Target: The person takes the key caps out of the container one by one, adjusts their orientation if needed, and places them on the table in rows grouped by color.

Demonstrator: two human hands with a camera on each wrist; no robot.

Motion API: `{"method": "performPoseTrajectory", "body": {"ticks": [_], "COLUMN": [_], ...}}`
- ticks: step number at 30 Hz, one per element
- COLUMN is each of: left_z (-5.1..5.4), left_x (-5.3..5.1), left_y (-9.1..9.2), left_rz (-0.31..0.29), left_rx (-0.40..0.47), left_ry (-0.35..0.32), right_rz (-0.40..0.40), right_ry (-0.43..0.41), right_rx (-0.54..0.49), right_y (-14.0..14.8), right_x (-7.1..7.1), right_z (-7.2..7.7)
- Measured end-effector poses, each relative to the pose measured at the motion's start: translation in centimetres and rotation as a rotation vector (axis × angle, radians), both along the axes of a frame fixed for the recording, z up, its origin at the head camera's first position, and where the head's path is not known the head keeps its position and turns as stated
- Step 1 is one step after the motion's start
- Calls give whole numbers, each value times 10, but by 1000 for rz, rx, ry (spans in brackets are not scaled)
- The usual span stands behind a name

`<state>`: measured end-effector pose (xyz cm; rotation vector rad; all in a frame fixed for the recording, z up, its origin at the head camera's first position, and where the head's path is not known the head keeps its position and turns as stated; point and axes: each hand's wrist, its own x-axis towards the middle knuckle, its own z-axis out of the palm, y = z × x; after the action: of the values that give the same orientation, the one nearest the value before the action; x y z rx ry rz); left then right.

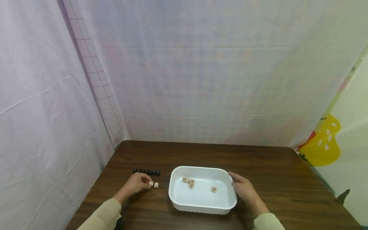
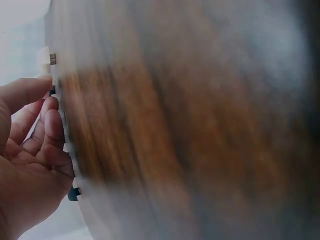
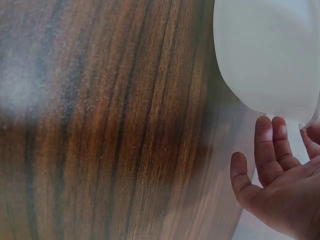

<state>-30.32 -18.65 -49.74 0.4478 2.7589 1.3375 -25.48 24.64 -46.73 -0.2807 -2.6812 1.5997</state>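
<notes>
Nearest, pale sleeves (image 1: pixel 102 213) reach in over the table (image 1: pixel 143 212), one on each side of the white tub (image 1: pixel 201 209). The tub's long axis runs left to right, and its near wall faces the person.

The hands are well apart, one beyond each short end of the tub. The right hand (image 1: pixel 244 189) is at its right end: the right wrist view shows fingertips against the outer wall, but whether the thumb clamps the rim I cannot tell. The left hand (image 1: pixel 137 182), left of the tub, pinches a small cream block, the held block (image 1: pixel 151 184), between thumb and fingers.

The relation that matters is along the tub's left side: the neighbouring block (image 1: pixel 156 185) sits just beside the held block, between it and the tub, with bare wood before the wall. The left hand is far the nearer to both; the whole tub separates them from the right hand.

Inside the tub, clustered blocks (image 1: pixel 191 185) lie towards its left and far part; a lone block (image 1: pixel 214 189) lies apart, right of its middle. The tub's left wall stands between these and the left hand.

Farther, left of the tub, a dark row (image 1: pixel 154 172) of small pieces runs left to right just beyond the left hand, which partly hides it. A pale curtain (image 1: pixel 195 89) hangs behind the tub.
</notes>
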Motion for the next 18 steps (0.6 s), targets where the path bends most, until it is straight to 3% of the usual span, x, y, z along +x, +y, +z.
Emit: {"method": "performPoseTrajectory", "body": {"ticks": [11,18], "left_z": [-3,-2], "left_x": [-2,-2], "left_y": [3,5], "left_rz": [-39,-23], "left_rx": [18,-10], "left_ry": [-16,-20], "right_rz": [9,9], "right_ry": [-14,-7], "right_rx": [-3,7], "right_y": [-1,-2], "right_x": [1,1], "right_z": [3,5]}}
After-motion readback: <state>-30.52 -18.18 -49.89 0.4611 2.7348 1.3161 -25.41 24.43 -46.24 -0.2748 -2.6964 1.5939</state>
